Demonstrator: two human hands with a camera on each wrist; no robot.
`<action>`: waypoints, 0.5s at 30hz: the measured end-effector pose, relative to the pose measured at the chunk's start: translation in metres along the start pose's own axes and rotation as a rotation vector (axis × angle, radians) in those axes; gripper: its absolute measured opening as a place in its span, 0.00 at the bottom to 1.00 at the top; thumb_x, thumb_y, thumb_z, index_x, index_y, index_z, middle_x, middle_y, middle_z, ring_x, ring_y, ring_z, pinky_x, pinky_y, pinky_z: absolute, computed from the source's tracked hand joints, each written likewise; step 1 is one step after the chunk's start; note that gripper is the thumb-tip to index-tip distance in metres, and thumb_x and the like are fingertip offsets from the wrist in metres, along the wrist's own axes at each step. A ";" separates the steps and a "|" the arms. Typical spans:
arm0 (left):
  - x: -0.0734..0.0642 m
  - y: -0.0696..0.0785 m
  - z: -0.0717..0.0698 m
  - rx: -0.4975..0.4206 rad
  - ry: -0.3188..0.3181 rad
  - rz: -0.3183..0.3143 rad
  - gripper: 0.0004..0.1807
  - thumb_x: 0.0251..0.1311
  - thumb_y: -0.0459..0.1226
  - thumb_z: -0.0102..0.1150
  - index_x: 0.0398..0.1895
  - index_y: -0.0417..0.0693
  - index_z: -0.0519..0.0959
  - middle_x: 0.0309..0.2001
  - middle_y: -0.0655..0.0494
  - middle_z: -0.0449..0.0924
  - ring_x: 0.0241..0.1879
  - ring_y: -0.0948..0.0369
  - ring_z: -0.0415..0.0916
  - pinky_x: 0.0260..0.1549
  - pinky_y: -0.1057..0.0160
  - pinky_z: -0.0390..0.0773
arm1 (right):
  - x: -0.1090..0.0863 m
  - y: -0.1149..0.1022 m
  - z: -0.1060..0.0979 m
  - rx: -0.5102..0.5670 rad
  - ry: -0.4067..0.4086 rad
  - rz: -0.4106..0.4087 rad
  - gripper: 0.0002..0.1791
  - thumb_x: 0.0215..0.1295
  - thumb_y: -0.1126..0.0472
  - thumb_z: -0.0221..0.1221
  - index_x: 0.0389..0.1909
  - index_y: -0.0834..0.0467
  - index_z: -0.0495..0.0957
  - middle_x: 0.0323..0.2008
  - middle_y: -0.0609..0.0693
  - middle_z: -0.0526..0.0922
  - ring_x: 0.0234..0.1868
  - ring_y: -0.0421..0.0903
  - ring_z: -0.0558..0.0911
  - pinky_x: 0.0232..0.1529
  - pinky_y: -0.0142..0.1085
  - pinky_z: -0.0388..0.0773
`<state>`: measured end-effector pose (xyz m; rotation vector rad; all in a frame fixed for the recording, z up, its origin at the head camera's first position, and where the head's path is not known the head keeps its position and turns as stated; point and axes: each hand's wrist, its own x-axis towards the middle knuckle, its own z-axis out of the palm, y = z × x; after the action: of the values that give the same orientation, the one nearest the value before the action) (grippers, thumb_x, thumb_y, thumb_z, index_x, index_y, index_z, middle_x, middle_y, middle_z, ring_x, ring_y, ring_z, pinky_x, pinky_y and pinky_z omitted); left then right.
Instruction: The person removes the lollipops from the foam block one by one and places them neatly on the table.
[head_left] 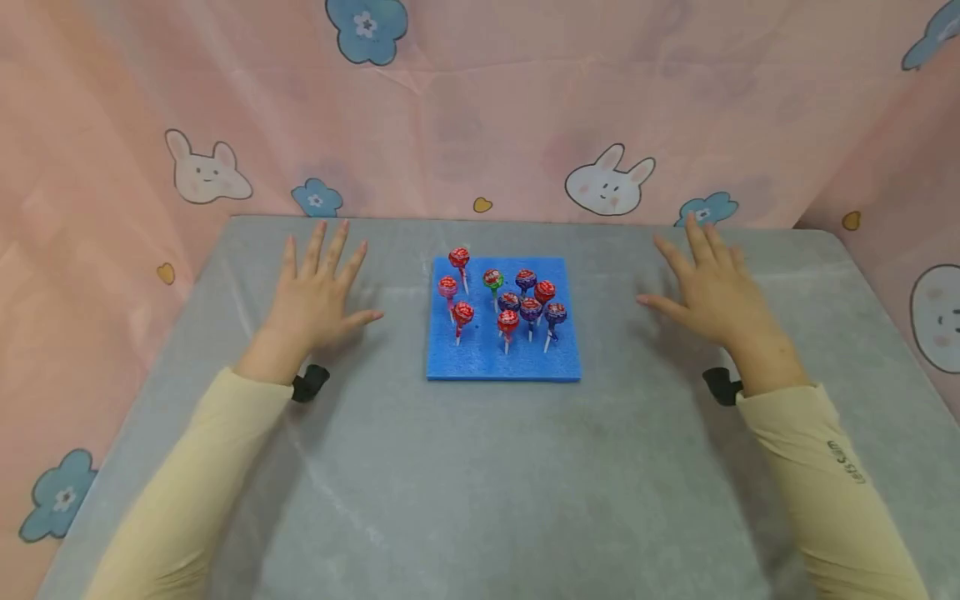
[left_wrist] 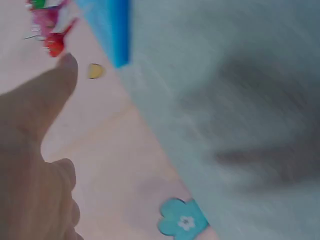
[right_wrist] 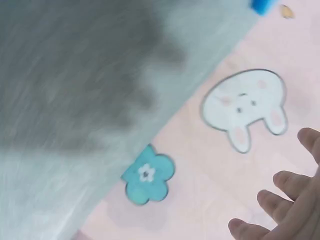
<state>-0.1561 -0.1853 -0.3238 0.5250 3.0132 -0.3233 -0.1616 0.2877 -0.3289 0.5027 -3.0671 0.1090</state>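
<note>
Several wrapped lollipops stand on white sticks in a square blue foam board (head_left: 502,367) in the middle of the table. A red lollipop (head_left: 463,313) and a pink lollipop (head_left: 447,287) are on its left part; a green lollipop (head_left: 492,279) is near the middle, and purple ones such as this lollipop (head_left: 556,313) cluster to the right. Left of the board, my left hand (head_left: 309,302) is spread above the table, holding nothing. My right hand (head_left: 718,298), likewise spread and bare, hovers on the right side. Both hands are apart from the board.
A grey table (head_left: 480,492) lies beneath both arms. Behind it and along its sides hangs a pink curtain (head_left: 480,108) printed with rabbits and blue flowers. A black strap piece (head_left: 310,383) shows at the left wrist, another black piece (head_left: 722,386) at the right.
</note>
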 end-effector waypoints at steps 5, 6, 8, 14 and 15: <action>0.000 0.014 0.000 -0.077 0.010 -0.010 0.49 0.63 0.62 0.43 0.75 0.45 0.38 0.74 0.41 0.24 0.71 0.43 0.20 0.63 0.37 0.29 | 0.000 -0.018 -0.004 0.198 0.106 -0.040 0.43 0.62 0.49 0.61 0.72 0.61 0.52 0.72 0.67 0.44 0.69 0.68 0.50 0.63 0.63 0.49; 0.000 0.019 0.001 -0.104 0.016 -0.013 0.48 0.64 0.61 0.44 0.75 0.44 0.38 0.74 0.41 0.24 0.71 0.43 0.20 0.64 0.37 0.29 | 0.000 -0.022 -0.005 0.244 0.127 -0.051 0.42 0.61 0.51 0.62 0.71 0.62 0.54 0.71 0.68 0.48 0.68 0.68 0.52 0.63 0.62 0.50; 0.002 0.027 0.004 -0.156 0.031 -0.023 0.47 0.65 0.59 0.44 0.75 0.42 0.38 0.74 0.41 0.25 0.71 0.44 0.21 0.64 0.37 0.28 | 0.001 -0.032 -0.005 0.321 0.161 -0.065 0.40 0.60 0.55 0.64 0.70 0.64 0.57 0.69 0.68 0.53 0.68 0.67 0.55 0.63 0.61 0.52; 0.004 0.055 0.018 -0.319 0.029 -0.022 0.46 0.67 0.54 0.46 0.74 0.37 0.39 0.74 0.39 0.27 0.71 0.45 0.23 0.65 0.38 0.32 | 0.009 -0.056 0.004 0.461 0.208 -0.094 0.33 0.59 0.61 0.64 0.65 0.65 0.65 0.64 0.64 0.65 0.63 0.63 0.65 0.60 0.59 0.61; 0.004 0.060 0.020 -0.339 0.027 -0.023 0.46 0.67 0.54 0.46 0.74 0.36 0.39 0.74 0.39 0.27 0.72 0.45 0.23 0.65 0.38 0.34 | 0.011 -0.059 0.007 0.495 0.211 -0.099 0.32 0.59 0.62 0.64 0.64 0.66 0.66 0.63 0.64 0.67 0.62 0.62 0.66 0.59 0.58 0.63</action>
<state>-0.1385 -0.1336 -0.3557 0.4668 3.0055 0.1943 -0.1530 0.2280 -0.3318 0.6110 -2.7855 0.8695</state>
